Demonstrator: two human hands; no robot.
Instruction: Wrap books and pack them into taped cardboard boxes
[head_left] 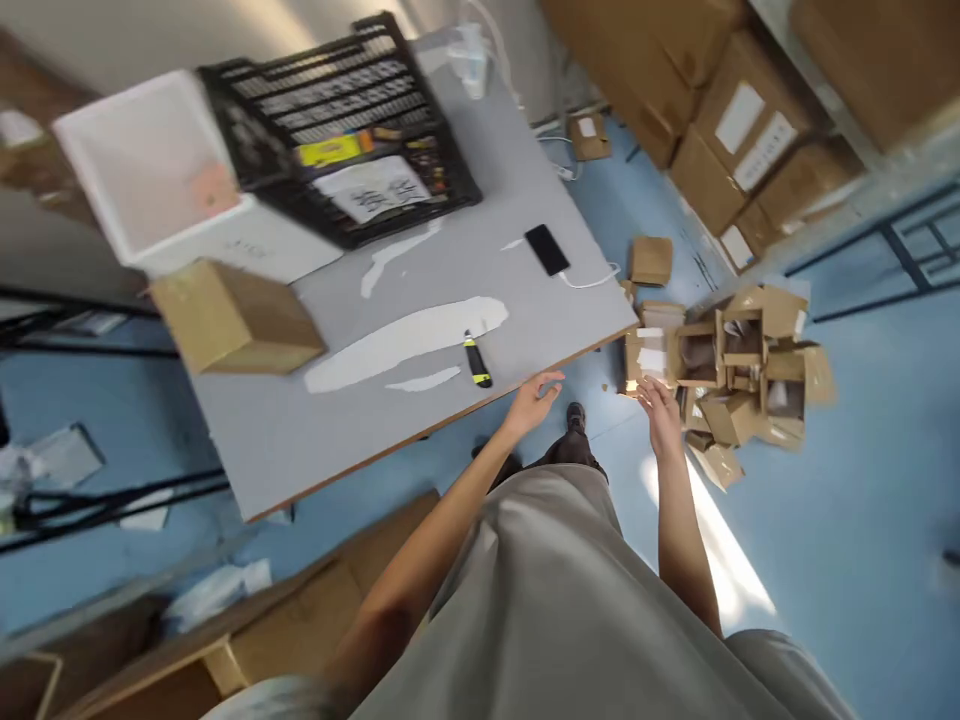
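Observation:
My left hand [534, 402] is at the front edge of the grey table [360, 440], fingers apart and holding nothing. Close to it on the tabletop lies a black and yellow utility knife [477, 360]. Out to the right, my right hand [660, 412] hangs above the floor with its fingers spread and nothing in them. Beyond that hand, several opened cardboard boxes [697, 355] are piled on the floor. A black phone [547, 249] with a white cable rests near the table's right end.
At the table's back left stand a black plastic crate [352, 90] holding packets and paper, a white foam box [247, 240] and a closed cardboard box [236, 318]. Large stacked cartons [750, 130] line the upper right. Behind the table's front edge is a long cardboard container [300, 640].

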